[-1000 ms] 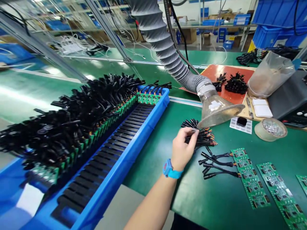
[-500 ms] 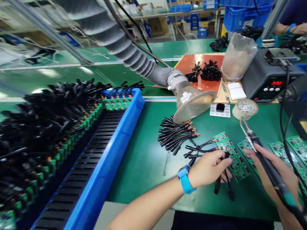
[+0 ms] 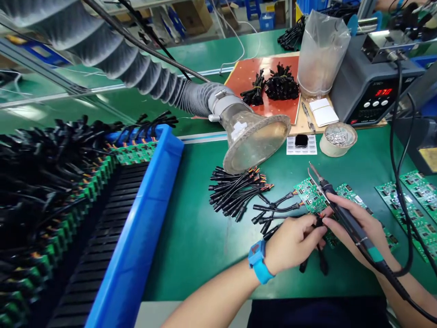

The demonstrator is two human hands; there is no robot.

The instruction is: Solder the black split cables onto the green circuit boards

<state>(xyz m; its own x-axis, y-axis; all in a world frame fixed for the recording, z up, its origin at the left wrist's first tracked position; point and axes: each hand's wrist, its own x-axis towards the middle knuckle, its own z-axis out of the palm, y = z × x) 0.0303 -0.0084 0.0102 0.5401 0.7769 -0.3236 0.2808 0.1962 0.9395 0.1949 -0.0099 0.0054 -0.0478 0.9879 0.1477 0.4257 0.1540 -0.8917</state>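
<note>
Green circuit board (image 3: 312, 197) under left hand (image 3: 293, 243) clenching cable (image 3: 321, 263), right hand (image 3: 365, 222) grasping soldering iron (image 3: 344, 220).

Long blue tray (image 3: 136, 218) at left on the green workbench (image 3: 191, 259), boards and leads loaded in it. Loose bundle of wire leads (image 3: 235, 191) right of the tray, just below the fume extractor hood (image 3: 254, 141). Circuit boards (image 3: 344, 200) right of the bundle, under the left hand (image 3: 293, 243) and right hand (image 3: 358, 223); soldering iron (image 3: 344, 218) in the right hand. Behind them, red mat (image 3: 283, 111) on a wooden board (image 3: 293, 127), two wire bunches (image 3: 273, 86) on the mat. Plastic bag (image 3: 321, 52) right of the mat, soldering station (image 3: 375, 89) right of the bag, tape roll (image 3: 337, 139) in front of the bag.
</note>
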